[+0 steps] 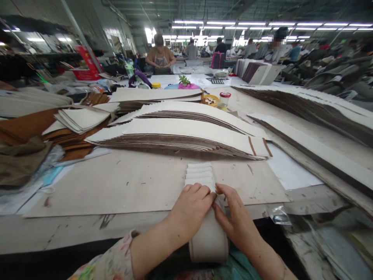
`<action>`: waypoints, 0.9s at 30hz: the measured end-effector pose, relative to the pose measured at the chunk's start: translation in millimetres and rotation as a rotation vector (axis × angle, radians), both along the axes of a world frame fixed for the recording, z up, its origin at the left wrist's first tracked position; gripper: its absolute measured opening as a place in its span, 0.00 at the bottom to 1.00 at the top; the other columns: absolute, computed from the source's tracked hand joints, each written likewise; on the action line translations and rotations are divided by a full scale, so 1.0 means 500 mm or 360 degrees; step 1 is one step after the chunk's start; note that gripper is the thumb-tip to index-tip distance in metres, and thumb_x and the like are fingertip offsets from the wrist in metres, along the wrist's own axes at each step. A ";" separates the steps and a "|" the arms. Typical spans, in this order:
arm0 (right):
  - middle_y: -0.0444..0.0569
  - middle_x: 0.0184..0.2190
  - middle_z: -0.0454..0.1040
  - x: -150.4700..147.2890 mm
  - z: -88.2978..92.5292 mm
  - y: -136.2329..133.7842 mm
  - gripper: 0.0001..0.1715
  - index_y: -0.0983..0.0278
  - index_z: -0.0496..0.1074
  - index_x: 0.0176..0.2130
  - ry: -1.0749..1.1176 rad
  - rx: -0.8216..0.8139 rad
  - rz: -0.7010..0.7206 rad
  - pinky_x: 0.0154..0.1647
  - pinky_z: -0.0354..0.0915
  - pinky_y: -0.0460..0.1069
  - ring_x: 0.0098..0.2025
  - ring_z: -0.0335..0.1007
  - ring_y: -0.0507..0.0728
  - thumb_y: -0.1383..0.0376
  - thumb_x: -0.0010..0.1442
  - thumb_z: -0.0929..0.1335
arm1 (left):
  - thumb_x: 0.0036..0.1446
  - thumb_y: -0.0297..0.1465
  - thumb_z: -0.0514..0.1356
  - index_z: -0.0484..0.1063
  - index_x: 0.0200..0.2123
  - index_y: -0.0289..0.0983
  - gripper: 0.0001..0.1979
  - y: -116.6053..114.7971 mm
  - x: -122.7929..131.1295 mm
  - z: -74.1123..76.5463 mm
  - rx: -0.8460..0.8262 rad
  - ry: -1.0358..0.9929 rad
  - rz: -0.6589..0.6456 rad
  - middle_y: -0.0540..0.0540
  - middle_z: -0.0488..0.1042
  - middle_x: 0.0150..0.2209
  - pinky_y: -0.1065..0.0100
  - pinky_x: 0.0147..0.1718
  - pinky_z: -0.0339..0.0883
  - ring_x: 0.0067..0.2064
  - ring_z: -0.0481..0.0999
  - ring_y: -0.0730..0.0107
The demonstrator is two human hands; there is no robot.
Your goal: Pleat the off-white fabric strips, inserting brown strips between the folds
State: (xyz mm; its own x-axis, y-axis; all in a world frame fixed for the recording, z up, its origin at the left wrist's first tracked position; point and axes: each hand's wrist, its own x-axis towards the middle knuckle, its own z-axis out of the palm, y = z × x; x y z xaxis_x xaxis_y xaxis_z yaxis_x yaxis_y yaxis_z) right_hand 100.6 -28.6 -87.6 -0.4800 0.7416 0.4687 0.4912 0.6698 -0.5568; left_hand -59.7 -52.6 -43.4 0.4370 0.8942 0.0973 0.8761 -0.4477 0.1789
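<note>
A stack of pale strips (208,241) lies in front of me, its far end fanned out in steps on the table and its near end curving down over the edge. My left hand (194,208) rests across the top of the stack with its fingers curled over it. My right hand (234,214) grips the stack's right edge, thumb and forefinger bent towards each other close to the left fingertips. What lies right between the fingertips is too small to make out. Beyond my hands lies a larger pile of cream strips (175,130) with brown undersides, spread in overlapping layers.
A pale board (116,186) covers the table under the strips. More long strip stacks (314,144) lie on the right. Brown and white pieces (78,120) are heaped on the left. A red-lidded jar (223,102) stands by a yellow bowl (211,101). A person (161,56) works opposite.
</note>
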 end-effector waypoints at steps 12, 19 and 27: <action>0.52 0.43 0.67 -0.012 0.036 0.011 0.25 0.62 0.61 0.50 -0.0303 -0.0064 0.0181 0.45 0.63 0.56 0.45 0.62 0.58 0.75 0.53 0.59 | 0.53 0.31 0.59 0.65 0.38 0.40 0.08 -0.016 -0.079 0.009 -0.0249 -0.0547 0.0287 0.51 0.67 0.38 0.64 0.42 0.57 0.44 0.63 0.67; 0.51 0.41 0.68 -0.028 0.064 0.027 0.28 0.63 0.65 0.47 -0.0510 -0.0068 0.0309 0.44 0.61 0.55 0.44 0.61 0.58 0.78 0.48 0.58 | 0.52 0.30 0.59 0.66 0.37 0.39 0.08 -0.020 -0.091 0.007 -0.0308 -0.0676 0.0319 0.50 0.67 0.38 0.65 0.42 0.58 0.43 0.64 0.66; 0.50 0.40 0.66 -0.046 0.080 0.030 0.31 0.63 0.65 0.45 -0.0550 -0.0253 0.0470 0.45 0.57 0.56 0.44 0.59 0.58 0.81 0.43 0.56 | 0.53 0.30 0.59 0.66 0.36 0.39 0.06 -0.022 -0.091 -0.006 -0.0265 -0.0687 0.0283 0.49 0.68 0.37 0.65 0.41 0.58 0.43 0.64 0.66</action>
